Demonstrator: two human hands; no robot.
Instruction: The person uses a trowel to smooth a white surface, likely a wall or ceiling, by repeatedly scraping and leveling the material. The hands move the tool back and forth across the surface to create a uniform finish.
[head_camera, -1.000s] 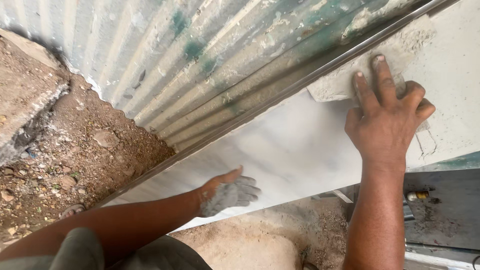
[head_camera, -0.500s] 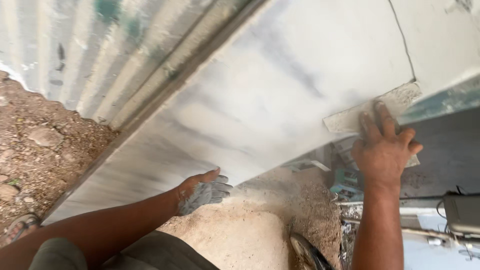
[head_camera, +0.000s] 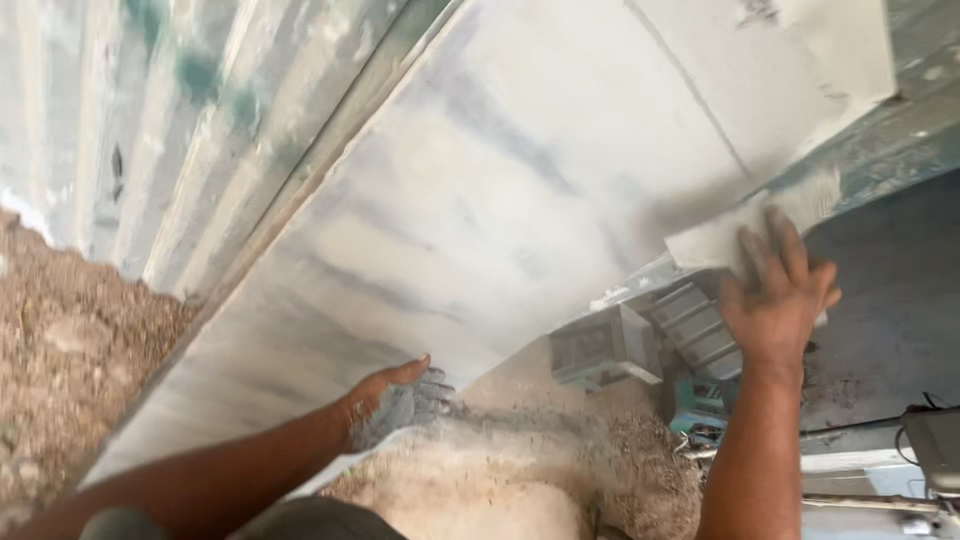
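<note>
A large pale marble slab (head_camera: 520, 190) with grey veins leans tilted against a corrugated metal wall (head_camera: 170, 110). My left hand (head_camera: 395, 400), dusted grey, grips the slab's lower edge with fingers curled under it. My right hand (head_camera: 775, 290) lies flat with spread fingers on a smaller stone piece (head_camera: 740, 225) at the slab's right edge. Both forearms reach in from the bottom of the frame.
Reddish soil with stones (head_camera: 60, 360) lies at the left. A heap of pale stone dust (head_camera: 500, 480) sits below the slab. A teal power tool (head_camera: 700, 405) and a grey machine part (head_camera: 600, 345) rest at lower right, beside a grey surface (head_camera: 890, 310).
The slab has swung further over and fills more of the view. My right hand has slid down and left along its edge; my left hand keeps its hold on the lower edge.
</note>
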